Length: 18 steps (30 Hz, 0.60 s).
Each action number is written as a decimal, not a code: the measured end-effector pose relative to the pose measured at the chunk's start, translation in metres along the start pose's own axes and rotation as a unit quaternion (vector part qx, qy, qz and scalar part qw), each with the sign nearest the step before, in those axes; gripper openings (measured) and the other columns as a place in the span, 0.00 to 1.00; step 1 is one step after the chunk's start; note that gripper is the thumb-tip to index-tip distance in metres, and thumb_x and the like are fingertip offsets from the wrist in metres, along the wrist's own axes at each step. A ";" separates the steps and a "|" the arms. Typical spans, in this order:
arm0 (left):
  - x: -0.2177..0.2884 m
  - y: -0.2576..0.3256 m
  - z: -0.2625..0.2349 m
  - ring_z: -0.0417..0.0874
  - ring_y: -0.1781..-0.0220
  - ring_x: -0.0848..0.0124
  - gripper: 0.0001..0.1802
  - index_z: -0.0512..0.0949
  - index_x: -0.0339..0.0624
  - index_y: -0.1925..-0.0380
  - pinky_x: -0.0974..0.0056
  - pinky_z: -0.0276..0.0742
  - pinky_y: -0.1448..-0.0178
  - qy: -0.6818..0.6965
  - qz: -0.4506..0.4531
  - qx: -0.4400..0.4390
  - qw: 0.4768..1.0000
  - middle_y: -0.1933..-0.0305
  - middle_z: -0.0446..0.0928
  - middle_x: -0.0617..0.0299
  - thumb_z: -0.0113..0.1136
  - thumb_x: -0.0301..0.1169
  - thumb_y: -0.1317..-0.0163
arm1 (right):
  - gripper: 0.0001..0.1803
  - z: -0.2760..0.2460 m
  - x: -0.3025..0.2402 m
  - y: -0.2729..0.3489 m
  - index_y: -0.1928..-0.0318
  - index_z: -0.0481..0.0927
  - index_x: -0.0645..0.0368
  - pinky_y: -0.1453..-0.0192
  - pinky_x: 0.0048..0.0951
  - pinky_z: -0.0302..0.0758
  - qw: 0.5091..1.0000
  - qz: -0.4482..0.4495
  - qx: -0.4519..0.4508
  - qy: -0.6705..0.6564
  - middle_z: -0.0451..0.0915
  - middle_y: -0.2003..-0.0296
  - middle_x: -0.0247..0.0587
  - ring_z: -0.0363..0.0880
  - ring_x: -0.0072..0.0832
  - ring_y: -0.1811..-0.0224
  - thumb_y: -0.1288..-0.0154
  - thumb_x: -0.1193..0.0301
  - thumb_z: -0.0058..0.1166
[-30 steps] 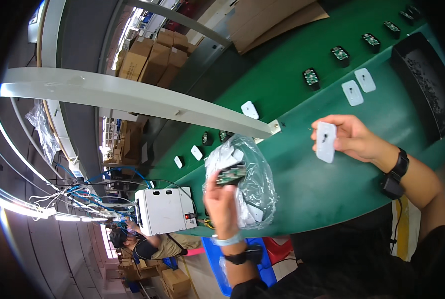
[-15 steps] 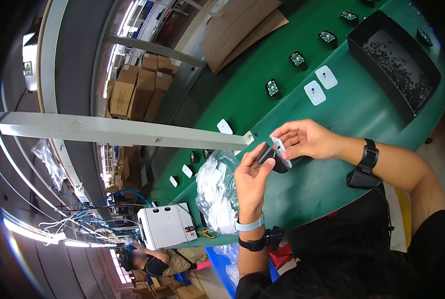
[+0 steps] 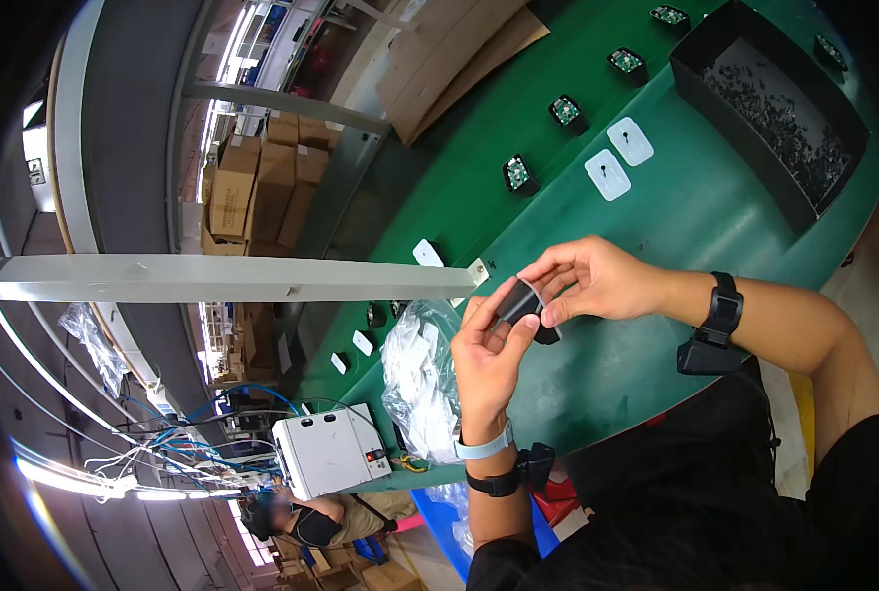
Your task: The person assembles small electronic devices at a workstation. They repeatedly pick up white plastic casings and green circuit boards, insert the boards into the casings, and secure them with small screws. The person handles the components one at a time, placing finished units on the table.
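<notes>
Between my two hands is a small black plastic housing (image 3: 521,303), tilted over the green table. My left hand (image 3: 487,369) is closed round it, thumb on the near side. My right hand (image 3: 602,284) is closed at the housing's right side, fingertips and thumb against the white cover plate, of which only a thin edge shows at the housing's open face. The fingers hide most of the plate. Two white cover plates (image 3: 609,175), each with a small dark piece at its middle, lie on the table beyond my right hand.
Several black housings with green circuit boards (image 3: 516,175) stand in a row on the green belt (image 3: 479,212). A black box (image 3: 804,212) holds many small black parts. Left are a bag of white pieces (image 3: 422,379), a white machine (image 3: 329,451) and a metal post (image 3: 233,279). Another person (image 3: 316,519) is farther off.
My right hand has brought the white plate up against the black housing; before, a gap showed between them. The view has shifted slightly, and the surroundings appear farther left.
</notes>
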State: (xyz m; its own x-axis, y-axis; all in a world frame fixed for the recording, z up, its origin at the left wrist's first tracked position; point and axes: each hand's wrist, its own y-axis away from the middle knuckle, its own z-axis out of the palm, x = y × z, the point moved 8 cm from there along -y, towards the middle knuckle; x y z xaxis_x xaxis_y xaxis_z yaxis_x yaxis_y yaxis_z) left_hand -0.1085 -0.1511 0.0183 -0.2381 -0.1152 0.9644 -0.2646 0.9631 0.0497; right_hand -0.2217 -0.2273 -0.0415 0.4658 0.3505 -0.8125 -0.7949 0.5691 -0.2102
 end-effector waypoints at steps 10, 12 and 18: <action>-0.044 0.006 0.001 0.81 0.47 0.72 0.21 0.71 0.31 0.44 0.68 0.76 0.42 0.199 0.013 0.091 0.976 0.52 0.80 0.58 0.62 0.15 0.37 | 0.29 -0.011 0.000 0.002 0.44 0.79 0.72 0.50 0.28 0.83 0.987 -0.009 0.072 0.141 0.83 0.54 0.46 0.84 0.26 0.58 0.45 0.72 0.74; -0.064 0.005 0.005 0.81 0.52 0.75 0.12 0.71 0.35 0.53 0.69 0.75 0.45 0.239 0.014 0.114 0.964 0.53 0.81 0.58 0.60 0.18 0.34 | 0.29 -0.013 -0.005 0.003 0.45 0.80 0.70 0.53 0.28 0.83 0.967 -0.038 0.094 0.235 0.83 0.55 0.46 0.84 0.27 0.60 0.46 0.71 0.75; -0.077 0.000 0.031 0.81 0.54 0.72 0.08 0.74 0.34 0.53 0.65 0.77 0.43 0.276 -0.020 0.110 0.955 0.54 0.79 0.58 0.53 0.28 0.26 | 0.30 -0.007 -0.018 0.011 0.47 0.81 0.66 0.61 0.26 0.81 0.855 -0.167 0.125 0.475 0.82 0.57 0.42 0.82 0.26 0.62 0.52 0.71 0.77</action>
State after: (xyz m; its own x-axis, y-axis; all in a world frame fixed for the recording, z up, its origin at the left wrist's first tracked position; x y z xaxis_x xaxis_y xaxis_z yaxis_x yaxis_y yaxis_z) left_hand -0.1189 -0.1495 -0.0637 0.2882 0.0531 0.9561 -0.4674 0.8793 0.0920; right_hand -0.2413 -0.2319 -0.0332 0.0302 -0.5575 -0.8296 -0.5149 0.7027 -0.4909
